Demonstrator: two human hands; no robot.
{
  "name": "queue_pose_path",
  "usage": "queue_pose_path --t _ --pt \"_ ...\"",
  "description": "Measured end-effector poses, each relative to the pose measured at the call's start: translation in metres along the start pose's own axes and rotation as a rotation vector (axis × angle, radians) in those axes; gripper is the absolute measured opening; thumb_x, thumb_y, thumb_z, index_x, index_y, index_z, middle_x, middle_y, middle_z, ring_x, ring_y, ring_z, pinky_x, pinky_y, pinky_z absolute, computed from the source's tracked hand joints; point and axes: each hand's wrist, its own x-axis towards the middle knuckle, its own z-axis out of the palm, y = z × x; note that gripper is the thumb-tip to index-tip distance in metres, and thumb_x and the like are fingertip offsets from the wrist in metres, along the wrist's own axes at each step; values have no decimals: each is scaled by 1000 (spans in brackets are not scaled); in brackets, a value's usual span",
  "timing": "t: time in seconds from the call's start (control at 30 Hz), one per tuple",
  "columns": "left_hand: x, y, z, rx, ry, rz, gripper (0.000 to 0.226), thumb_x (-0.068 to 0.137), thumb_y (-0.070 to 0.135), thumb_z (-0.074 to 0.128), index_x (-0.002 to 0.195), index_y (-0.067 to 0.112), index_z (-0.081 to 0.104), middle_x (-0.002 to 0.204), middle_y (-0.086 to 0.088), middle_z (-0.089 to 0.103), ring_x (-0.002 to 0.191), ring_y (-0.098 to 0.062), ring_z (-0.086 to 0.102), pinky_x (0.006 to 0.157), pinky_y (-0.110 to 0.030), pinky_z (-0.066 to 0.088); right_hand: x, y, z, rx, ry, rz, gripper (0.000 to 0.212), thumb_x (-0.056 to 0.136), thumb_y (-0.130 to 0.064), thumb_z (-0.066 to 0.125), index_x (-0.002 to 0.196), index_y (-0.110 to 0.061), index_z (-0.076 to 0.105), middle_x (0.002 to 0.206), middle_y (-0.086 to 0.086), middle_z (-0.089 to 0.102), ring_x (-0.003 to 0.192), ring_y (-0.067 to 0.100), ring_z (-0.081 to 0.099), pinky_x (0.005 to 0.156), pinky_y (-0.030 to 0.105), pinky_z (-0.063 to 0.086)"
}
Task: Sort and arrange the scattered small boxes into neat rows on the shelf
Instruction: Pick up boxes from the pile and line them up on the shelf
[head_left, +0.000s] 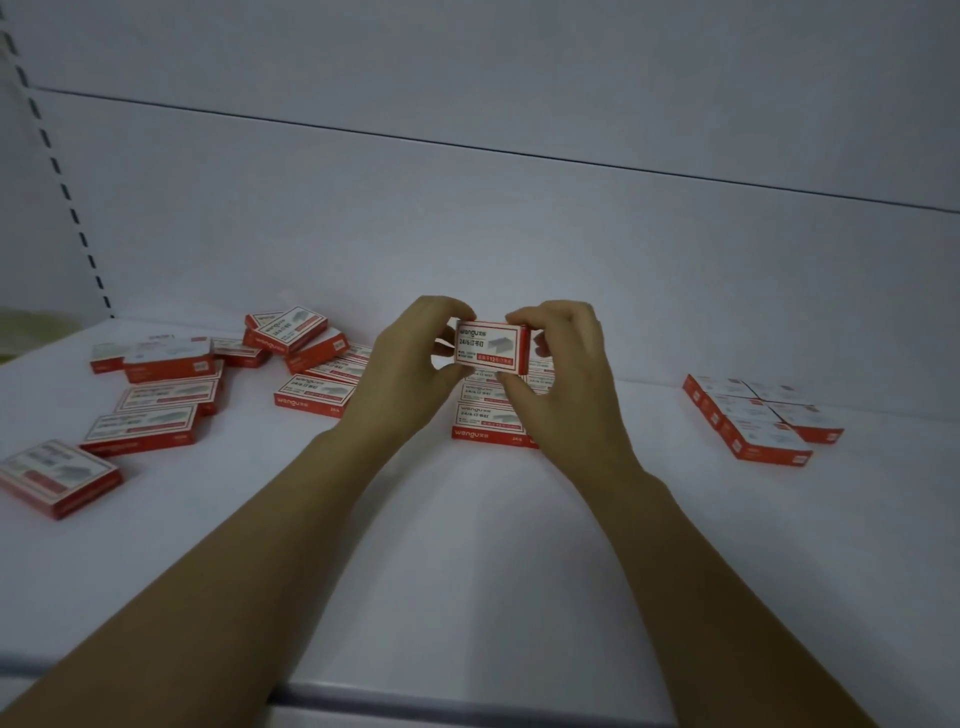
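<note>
A small red-and-white staple box (491, 347) is held up above the white shelf (467, 545), its printed face towards me. My left hand (410, 374) pinches its left end and my right hand (563, 384) pinches its right end. Right under the held box lies a short row of the same boxes (485, 423), partly hidden by my right hand. Several more boxes lie scattered in a loose heap at the left (171, 395). A neat block of boxes (758, 418) sits at the right.
The shelf's back wall (519, 234) rises right behind the boxes. A slotted upright (62, 182) runs along the left side. The shelf's front edge (467, 704) lies near my forearms. One stray box (57, 478) lies at the far left front.
</note>
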Motion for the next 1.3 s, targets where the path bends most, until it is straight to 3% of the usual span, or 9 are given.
queue_pose_path --t 0.17,0.27,0.33,0.43,0.67,0.8,0.9,1.03,1.3 --pt "1 -2 -1 27 -63 -24 41 79 13 74 117 12 58 117 -2 60 93 -8 55 73 -3 39 1 1 -7 -34 -52 31 49 79 -21 72 124 -16 53 124 4 47 112 9 42 82 2 31" --pt "-1 -2 -3 3 -150 -73 46 77 16 75 120 18 58 115 3 61 92 -4 52 72 -4 39 -2 7 -13 -29 -139 149 58 82 -25 69 134 -24 43 127 0 45 116 11 42 86 12 38" --pt "-4 -2 -6 -1 -221 -103 52 75 16 76 122 22 56 112 5 61 93 -6 53 77 -12 43 -4 10 -16 -40 -225 212 60 83 -26 68 136 -28 39 126 -2 46 116 12 42 90 22 41" --pt "-12 -2 -13 4 -306 -194 50 73 18 79 118 22 58 108 6 63 93 -7 55 81 -21 46 -8 10 -20 -53 -334 261 50 82 -23 68 127 -28 48 121 -3 50 108 12 48 91 25 42" --pt "-17 14 -27 141 -499 -192 45 71 17 80 113 14 64 105 -1 66 89 -14 61 82 -26 50 -9 -2 -32 -151 -570 391 27 81 -20 68 108 -21 63 109 -5 61 87 6 54 68 8 38" --pt "-30 18 -30 154 -556 -260 36 73 18 78 107 11 69 105 -5 69 91 -18 64 82 -26 51 -19 -14 -34 -155 -658 396 29 79 -26 72 106 -22 62 99 -9 59 79 1 52 65 8 37" --pt "-36 19 -32 79 -553 -343 40 72 16 79 110 11 69 106 -4 70 91 -16 64 77 -23 48 -29 -17 -29 -150 -641 371 31 78 -20 73 107 -17 61 101 -3 60 78 5 53 64 8 38" --pt "-38 19 -29 34 -519 -408 42 74 17 78 113 7 67 108 -8 69 94 -18 65 78 -23 48 -33 -18 -26 -135 -557 391 25 80 -14 69 104 -13 62 102 2 63 87 13 56 79 20 44" --pt "-37 16 -20 2 -471 -427 35 75 17 78 106 5 70 102 -11 71 90 -20 66 73 -25 49 -35 -16 -24 -187 -515 398 18 82 -16 67 99 -14 61 94 -2 60 86 11 55 76 19 44"
